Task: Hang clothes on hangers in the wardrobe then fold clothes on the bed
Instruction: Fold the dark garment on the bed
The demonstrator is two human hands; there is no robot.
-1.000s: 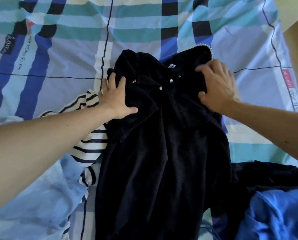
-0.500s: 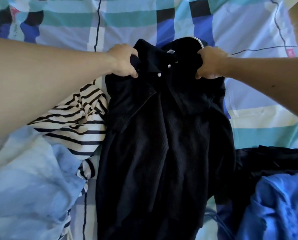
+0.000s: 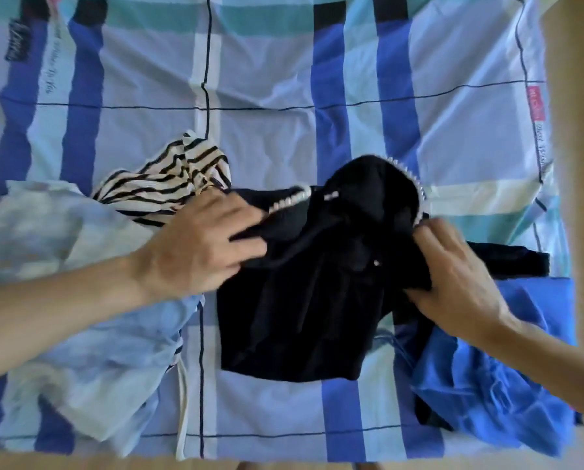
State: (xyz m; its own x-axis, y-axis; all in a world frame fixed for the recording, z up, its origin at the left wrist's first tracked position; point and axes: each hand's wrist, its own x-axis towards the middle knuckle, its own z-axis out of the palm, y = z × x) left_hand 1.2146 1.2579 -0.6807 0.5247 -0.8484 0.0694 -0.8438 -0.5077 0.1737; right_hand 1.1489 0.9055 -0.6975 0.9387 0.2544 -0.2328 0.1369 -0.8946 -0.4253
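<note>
A black garment with a pearl-trimmed collar lies doubled over in the middle of the checked bed sheet. My left hand grips its upper left edge, thumb under the cloth. My right hand pinches its right edge beside the pearl trim. The collar end is folded down toward me over the body of the garment.
A black-and-white striped top lies crumpled at the left, partly under a pale blue garment. A bright blue garment and another dark piece lie at the right. Wooden floor shows at the near and right edges.
Both hands pulled the collar end of the black garment toward me, folding it in half. It was stretched out long before. The view shifted back and shows more of the bed.
</note>
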